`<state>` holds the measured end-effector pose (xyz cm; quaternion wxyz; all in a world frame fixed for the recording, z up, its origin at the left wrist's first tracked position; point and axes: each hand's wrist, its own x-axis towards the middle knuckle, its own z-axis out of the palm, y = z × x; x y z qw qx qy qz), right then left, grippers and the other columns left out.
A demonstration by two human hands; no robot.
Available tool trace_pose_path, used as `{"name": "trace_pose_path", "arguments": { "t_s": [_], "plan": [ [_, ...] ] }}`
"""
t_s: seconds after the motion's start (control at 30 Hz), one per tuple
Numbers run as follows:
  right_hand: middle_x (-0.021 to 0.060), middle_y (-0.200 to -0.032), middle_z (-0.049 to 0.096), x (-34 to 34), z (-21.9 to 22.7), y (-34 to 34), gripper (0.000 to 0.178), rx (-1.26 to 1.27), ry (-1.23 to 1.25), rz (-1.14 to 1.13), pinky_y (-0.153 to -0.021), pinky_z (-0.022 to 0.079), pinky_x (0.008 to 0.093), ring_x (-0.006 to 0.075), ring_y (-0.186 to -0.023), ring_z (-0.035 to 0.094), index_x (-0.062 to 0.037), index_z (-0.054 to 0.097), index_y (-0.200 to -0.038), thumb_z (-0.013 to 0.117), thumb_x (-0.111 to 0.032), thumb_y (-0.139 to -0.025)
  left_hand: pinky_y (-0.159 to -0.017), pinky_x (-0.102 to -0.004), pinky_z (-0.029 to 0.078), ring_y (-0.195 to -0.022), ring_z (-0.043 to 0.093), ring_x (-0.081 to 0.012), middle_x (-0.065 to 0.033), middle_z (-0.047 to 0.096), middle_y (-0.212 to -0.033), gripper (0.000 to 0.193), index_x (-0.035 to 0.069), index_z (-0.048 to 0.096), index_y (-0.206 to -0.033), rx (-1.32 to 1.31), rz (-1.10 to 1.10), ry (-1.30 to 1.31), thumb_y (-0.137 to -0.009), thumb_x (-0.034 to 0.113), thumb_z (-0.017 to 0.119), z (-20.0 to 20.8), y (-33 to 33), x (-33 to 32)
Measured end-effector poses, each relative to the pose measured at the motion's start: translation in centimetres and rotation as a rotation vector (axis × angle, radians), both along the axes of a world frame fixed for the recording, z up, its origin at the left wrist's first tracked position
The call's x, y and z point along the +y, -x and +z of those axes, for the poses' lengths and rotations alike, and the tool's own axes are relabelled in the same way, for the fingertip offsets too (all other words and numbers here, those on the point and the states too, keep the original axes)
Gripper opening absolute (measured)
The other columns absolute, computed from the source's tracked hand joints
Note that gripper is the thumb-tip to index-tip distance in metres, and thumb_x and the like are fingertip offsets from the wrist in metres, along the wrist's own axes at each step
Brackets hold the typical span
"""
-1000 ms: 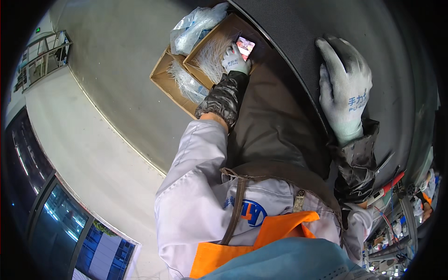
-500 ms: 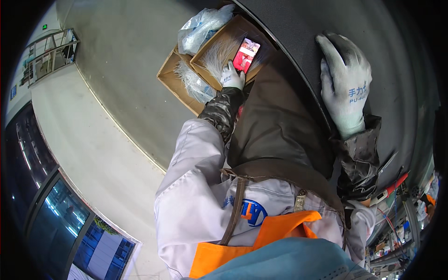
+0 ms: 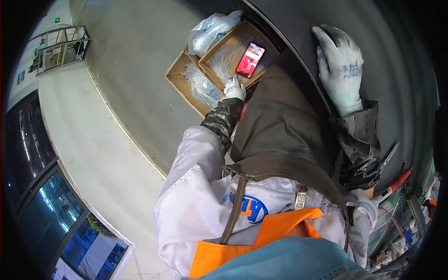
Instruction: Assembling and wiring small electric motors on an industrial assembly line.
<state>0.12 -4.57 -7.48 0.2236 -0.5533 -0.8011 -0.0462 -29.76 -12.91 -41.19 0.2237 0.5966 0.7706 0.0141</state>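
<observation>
My left hand (image 3: 234, 88), in a white glove, is at the near edge of a cardboard box (image 3: 209, 64). One finger points toward a phone (image 3: 250, 59) with a lit, mostly red screen; a small gap separates them. The phone lies tilted in the box, over thin clear strands (image 3: 223, 61). My right hand (image 3: 339, 65), in a white glove with dark fingertips, rests on the dark work surface (image 3: 291, 23). Its fingers are stretched forward and apart from the thumb, with nothing seen in them.
A second cardboard box (image 3: 179, 70) beside the first holds more clear strands (image 3: 201, 85). A clear plastic bag (image 3: 212, 35) sits behind them. Near my right forearm are tweezers (image 3: 390, 153) and a red-handled tool (image 3: 400, 179). A brown apron (image 3: 284, 121) covers my lap.
My left hand has drawn back from the phone's lower end, which it was touching, toward the box's near edge. The view has shifted slightly. My right hand stays on the surface.
</observation>
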Motion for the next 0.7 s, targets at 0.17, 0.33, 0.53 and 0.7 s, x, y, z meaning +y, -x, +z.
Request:
{"name": "trace_pose_path", "arguments": {
  "t_s": [0.17,0.33,0.53,0.7],
  "plan": [
    [0.01,-0.124,0.065,0.0,0.0,-0.5,0.039,-0.032,-0.021,-0.024,-0.097,0.05,0.0446,0.0321,-0.115,0.061,-0.0128,0.063,-0.129,0.063,-0.007,-0.091,-0.089,-0.0484,0.053,-0.106,0.065,-0.0377,-0.0196,0.065,-0.118,0.042,0.013,0.06,-0.134,-0.05,-0.034,-0.165,-0.093,0.023,0.06,0.1,0.3,0.3],
    [0.0091,-0.124,0.065,-0.1,-0.5,-0.6,0.038,-0.023,-0.027,-0.027,-0.097,0.051,0.0446,0.0316,-0.115,0.061,-0.0133,0.063,-0.128,0.063,-0.009,-0.091,-0.089,-0.0467,0.053,-0.101,0.068,-0.0353,-0.0196,0.069,-0.108,0.032,0.012,0.068,-0.122,-0.257,0.021,-0.291,-0.094,0.019,0.057,2.1,0.9,1.3],
    [0.0075,-0.125,0.065,-0.1,-0.2,-1.1,0.037,-0.012,-0.047,-0.042,-0.097,0.051,0.0446,0.0309,-0.115,0.061,-0.0147,0.064,-0.128,0.064,-0.01,-0.091,-0.085,-0.0415,0.055,-0.095,0.071,-0.0278,-0.0178,0.072,-0.108,0.03,0.009,0.07,-0.121,-0.519,0.251,-0.338,-0.094,0.017,0.058,0.1,1.1,2.8],
    [0.0068,-0.125,0.065,0.4,-1.7,0.5,0.038,0.048,-0.041,0.016,-0.097,0.051,0.0449,0.0304,-0.116,0.061,-0.0155,0.064,-0.128,0.064,-0.01,-0.09,-0.077,-0.0338,0.055,-0.083,0.07,-0.0192,-0.0136,0.074,-0.103,0.027,0.006,0.071,-0.118,-0.734,0.564,-0.119,-0.096,0.012,0.057,3.5,1.8,1.7]
  ]
}}
